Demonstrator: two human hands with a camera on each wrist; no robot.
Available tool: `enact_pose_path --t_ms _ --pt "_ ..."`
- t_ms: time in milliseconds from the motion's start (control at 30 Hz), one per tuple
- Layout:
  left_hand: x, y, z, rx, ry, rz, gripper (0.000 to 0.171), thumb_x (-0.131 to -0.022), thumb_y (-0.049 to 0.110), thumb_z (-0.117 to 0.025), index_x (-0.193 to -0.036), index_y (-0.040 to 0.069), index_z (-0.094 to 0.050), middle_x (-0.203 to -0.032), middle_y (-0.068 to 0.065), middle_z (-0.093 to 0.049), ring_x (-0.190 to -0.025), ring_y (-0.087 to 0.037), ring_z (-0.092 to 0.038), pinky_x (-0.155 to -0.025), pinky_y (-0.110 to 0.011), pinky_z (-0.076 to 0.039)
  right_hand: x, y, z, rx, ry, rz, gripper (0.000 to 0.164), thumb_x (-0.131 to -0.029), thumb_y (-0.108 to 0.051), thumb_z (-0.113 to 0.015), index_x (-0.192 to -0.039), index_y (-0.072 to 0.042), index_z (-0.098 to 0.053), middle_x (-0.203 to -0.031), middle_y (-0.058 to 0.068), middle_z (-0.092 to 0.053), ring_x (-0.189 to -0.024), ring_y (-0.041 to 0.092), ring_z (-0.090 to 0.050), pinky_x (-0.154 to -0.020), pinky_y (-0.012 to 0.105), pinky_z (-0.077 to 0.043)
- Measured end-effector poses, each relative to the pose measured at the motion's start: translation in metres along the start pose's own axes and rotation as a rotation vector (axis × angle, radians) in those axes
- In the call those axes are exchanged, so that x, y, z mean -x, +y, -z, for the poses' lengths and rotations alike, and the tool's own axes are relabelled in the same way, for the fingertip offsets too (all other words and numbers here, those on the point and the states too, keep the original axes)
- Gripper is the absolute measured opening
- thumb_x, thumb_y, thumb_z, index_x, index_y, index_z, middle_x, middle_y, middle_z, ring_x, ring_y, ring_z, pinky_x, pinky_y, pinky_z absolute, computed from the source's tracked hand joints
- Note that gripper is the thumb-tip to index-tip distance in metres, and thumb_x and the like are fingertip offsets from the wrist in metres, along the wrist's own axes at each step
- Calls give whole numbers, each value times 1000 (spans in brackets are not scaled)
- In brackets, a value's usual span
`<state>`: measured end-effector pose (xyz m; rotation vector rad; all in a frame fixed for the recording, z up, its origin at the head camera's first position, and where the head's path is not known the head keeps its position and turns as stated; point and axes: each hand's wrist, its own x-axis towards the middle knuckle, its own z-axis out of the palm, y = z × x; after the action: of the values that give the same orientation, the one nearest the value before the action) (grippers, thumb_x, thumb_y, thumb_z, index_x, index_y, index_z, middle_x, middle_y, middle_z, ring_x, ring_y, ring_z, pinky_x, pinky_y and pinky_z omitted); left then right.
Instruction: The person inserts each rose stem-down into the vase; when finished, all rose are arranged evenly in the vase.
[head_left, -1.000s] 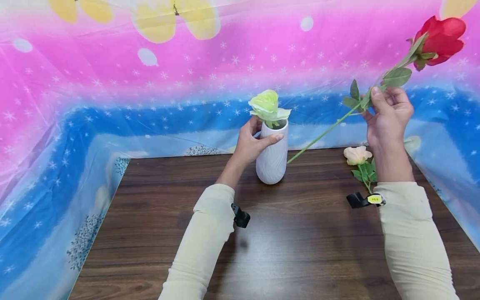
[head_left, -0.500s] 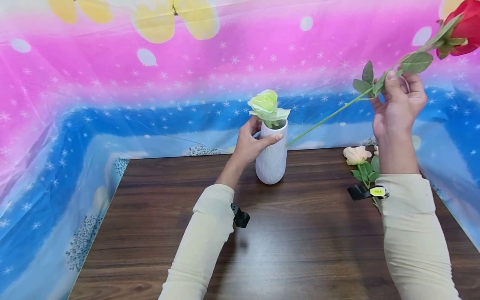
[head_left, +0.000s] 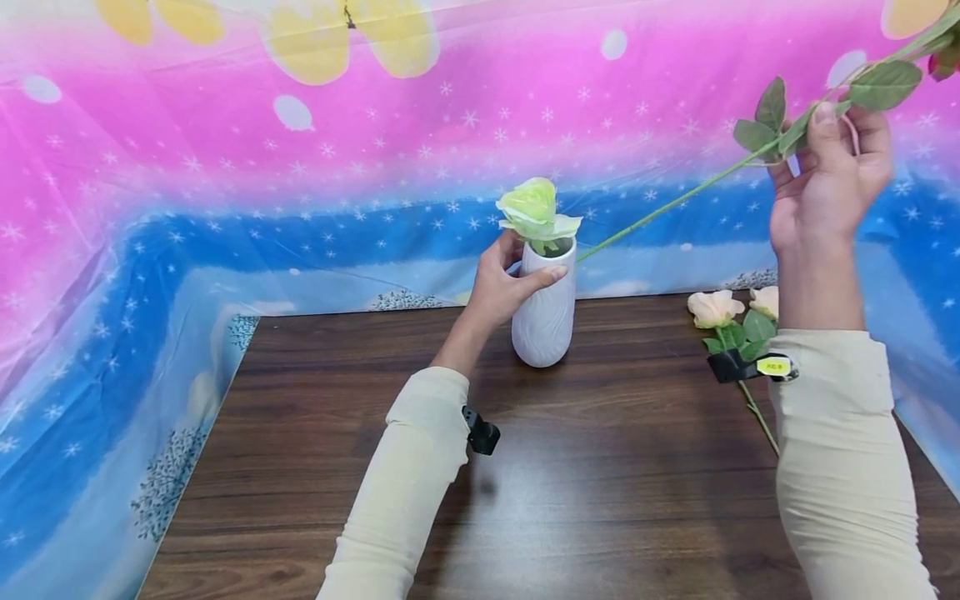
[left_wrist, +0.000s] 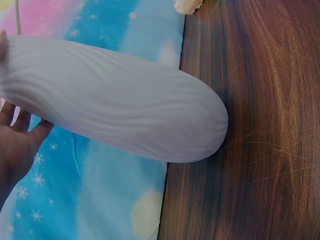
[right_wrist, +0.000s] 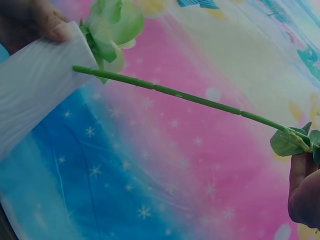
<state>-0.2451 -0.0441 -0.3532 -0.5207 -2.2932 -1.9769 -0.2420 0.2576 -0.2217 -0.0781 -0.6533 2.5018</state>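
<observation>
My left hand (head_left: 501, 282) grips a white ridged vase (head_left: 543, 321) near its rim, thumb across the front. A pale green flower (head_left: 531, 210) stands in the vase, its bloom above the mouth. High at the right, my right hand (head_left: 832, 171) pinches the leafy stem of a red rose (head_left: 943, 62), whose bloom is mostly cut off by the frame edge. The bare green stem (head_left: 675, 202) slants down left towards the vase. In the right wrist view the stem's lower end (right_wrist: 82, 68) overlaps the vase's outside just below the rim.
Two peach roses (head_left: 715, 309) with green leaves lie on the dark wood table (head_left: 600, 492) at the right, partly behind the right forearm. A printed pink and blue cloth (head_left: 375, 167) hangs behind and beside the table.
My right hand has moved up and to the right with the red rose, carrying its bloom almost out of view and raising the stem end towards the vase's rim. The left hand stays put.
</observation>
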Motion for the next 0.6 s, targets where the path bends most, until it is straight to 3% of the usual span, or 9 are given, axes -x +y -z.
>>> enact_pose_path --t_ms 300,600 --pt "0 1 0 1 -5 -7 57 -88 22 -80 -139 14 -54 -133 -11 -64 -122 -25 -64 -107 -49 -52 1 -5 -14 62 -59 85 15 -99 1 -59 -111 -6 -65 -100 7 -64 -90 26 -72 -83 45 -62" --pt "1 1 0 3 -4 -12 56 -89 21 -79 -138 13 -54 -131 -12 -64 -121 -25 -64 -106 -49 -52 0 1 -29 32 -92 59 12 -94 4 -65 -104 -3 -65 -86 8 -60 -68 23 -66 -65 42 -63"
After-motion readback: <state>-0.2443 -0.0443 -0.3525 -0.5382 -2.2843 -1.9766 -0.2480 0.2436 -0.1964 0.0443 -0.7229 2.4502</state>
